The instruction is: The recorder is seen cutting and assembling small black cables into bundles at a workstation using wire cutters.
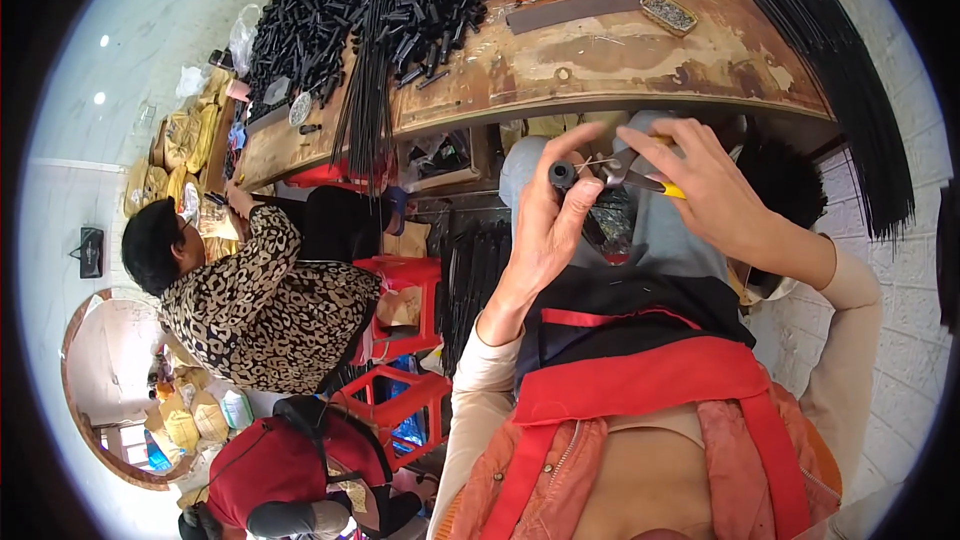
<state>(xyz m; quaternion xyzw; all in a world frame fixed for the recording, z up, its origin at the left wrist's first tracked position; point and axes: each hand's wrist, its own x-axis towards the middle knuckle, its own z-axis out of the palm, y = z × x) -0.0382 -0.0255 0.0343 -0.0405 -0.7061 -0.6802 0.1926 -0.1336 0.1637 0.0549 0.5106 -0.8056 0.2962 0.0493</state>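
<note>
Left hand (545,225) pinching a small black tube (562,175) just below the wooden bench (640,55) edge, right hand (705,185) squeezing yellow-handled pliers (635,172) beside the tube, thin wire between them hard to see, open bench top beyond, black rods (365,90) hanging over its edge.

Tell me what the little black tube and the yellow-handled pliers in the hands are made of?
The black tube, pinched by the left hand, looks like matte plastic or rubber: dull, no shine. The pliers in the right hand look like grey metal at the tips, with a thin wire between; the yellow handle looks like a plastic or rubber coating.
</note>
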